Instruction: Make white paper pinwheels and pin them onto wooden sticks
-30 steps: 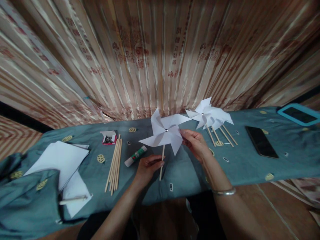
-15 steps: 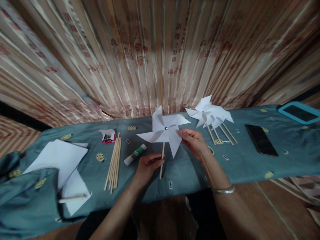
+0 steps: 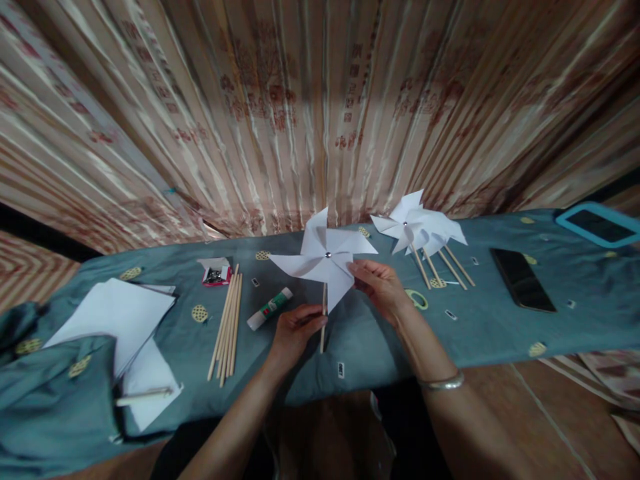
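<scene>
A white paper pinwheel point(image 3: 325, 257) with a shiny pin at its centre stands nearly upright in front of me. My left hand point(image 3: 296, 333) pinches its wooden stick below the blades. With thumb and fingers closed, my right hand point(image 3: 380, 287) holds the edge of a right-hand blade. Left of my left hand lies a glue stick point(image 3: 270, 309) with a green label. Beyond my right hand, several finished-looking pinwheels point(image 3: 407, 223) lie overlapping, their sticks pointing toward me. A yellow-green ring-shaped handle point(image 3: 418, 299) shows beside my right wrist, the rest of it hard to make out.
Several wooden sticks point(image 3: 227, 330) lie left of the glue stick, near a small open box of pins point(image 3: 217, 273). White paper sheets point(image 3: 127, 310) are stacked at left. A black phone point(image 3: 523, 280) and a blue-framed tablet point(image 3: 600, 225) lie at right. A curtain point(image 3: 310, 120) hangs behind the table.
The pinwheel has shifted slightly left and its blades have turned a little. My right hand has moved left with the blade, uncovering more of the yellow-green handle.
</scene>
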Demonstrator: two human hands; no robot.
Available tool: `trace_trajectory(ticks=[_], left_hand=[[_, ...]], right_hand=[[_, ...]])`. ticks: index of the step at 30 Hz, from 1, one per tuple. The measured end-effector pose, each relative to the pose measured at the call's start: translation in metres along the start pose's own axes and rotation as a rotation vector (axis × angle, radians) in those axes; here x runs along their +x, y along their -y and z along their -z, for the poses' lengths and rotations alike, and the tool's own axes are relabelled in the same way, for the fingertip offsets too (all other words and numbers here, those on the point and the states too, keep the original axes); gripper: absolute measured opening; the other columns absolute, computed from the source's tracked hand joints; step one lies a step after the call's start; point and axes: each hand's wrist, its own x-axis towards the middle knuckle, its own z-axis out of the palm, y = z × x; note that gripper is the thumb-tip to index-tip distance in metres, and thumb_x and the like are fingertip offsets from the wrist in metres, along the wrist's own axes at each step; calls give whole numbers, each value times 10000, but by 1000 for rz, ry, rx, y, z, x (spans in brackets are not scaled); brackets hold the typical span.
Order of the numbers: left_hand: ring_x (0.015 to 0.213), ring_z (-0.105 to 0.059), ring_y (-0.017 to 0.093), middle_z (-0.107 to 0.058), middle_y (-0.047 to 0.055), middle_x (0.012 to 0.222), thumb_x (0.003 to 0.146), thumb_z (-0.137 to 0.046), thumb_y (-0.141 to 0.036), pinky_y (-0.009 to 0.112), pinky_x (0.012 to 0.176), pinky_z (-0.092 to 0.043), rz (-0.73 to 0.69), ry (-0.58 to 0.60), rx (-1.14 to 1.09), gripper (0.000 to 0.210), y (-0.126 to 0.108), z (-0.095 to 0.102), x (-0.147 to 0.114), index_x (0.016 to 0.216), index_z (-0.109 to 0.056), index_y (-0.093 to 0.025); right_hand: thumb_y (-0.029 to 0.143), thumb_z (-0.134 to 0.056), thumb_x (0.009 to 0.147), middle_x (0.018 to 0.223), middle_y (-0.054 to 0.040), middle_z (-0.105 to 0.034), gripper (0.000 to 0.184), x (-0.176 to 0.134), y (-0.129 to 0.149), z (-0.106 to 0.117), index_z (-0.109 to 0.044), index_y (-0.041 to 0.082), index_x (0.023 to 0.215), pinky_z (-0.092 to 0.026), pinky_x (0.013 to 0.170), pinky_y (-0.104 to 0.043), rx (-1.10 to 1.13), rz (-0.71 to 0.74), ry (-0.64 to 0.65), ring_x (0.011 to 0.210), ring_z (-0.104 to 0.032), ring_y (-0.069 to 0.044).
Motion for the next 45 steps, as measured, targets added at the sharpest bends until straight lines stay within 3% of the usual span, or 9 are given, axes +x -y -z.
trace_trajectory(ticks=[11,19,27,31,35,37,42,45], left_hand=[[799,-669,220,-759,31,802,616,-815,-274,341,795,-513,-45,-10,-29,238,4,0,1,833,-794,-178],[761,-676,209,-767,64,827,589,-814,-292,334,776,-531,-19,-42,-10,269,3,-1,1,822,-796,-158],[751,-684,221,-758,38,788,630,-773,-247,336,755,-540,-32,-25,48,187,0,0,1,814,-797,-218],[790,-698,231,-767,61,832,614,-799,-283,364,808,-549,-9,-41,17,237,-1,3,2,832,-794,-191],[816,-702,220,-771,75,879,598,-823,-333,357,823,-552,12,-25,7,296,-1,4,1,853,-792,-185],[801,-700,210,-770,70,873,599,-828,-342,346,812,-552,21,-14,16,296,-1,5,0,853,-792,-194],[739,-685,194,-770,62,828,577,-843,-327,326,759,-546,49,9,8,304,-4,2,-3,841,-795,-184],[737,-684,200,-774,75,836,557,-850,-312,327,750,-543,65,34,9,308,-4,1,-4,826,-797,-170]], right_hand=[[443,-933,409,549,60,-638,392,-3,-9,-12,-721,193,625,-453,527,-172,132,-116,-8,507,-543,-48],[423,-918,486,542,51,-627,366,-7,-14,-18,-655,180,562,-434,505,-169,128,-105,45,502,-549,-51],[571,-858,520,611,6,-690,413,-11,-15,-22,-699,196,590,-437,536,-203,-64,-61,78,602,-646,-109],[654,-812,520,604,-13,-698,477,-10,-3,-11,-736,195,621,-415,516,-235,-226,-3,85,532,-578,-110],[673,-792,550,491,3,-614,504,-6,13,13,-676,183,524,-274,423,-226,-256,110,-22,419,-393,-59],[654,-796,570,475,11,-581,498,-2,18,24,-645,185,494,-247,419,-229,-225,178,-112,420,-367,-55],[584,-830,569,595,4,-668,389,7,18,30,-696,219,582,-368,511,-250,-178,336,-320,518,-491,-100],[583,-828,576,718,-9,-730,375,9,14,24,-750,235,694,-446,613,-279,-167,297,-238,642,-589,-153]])
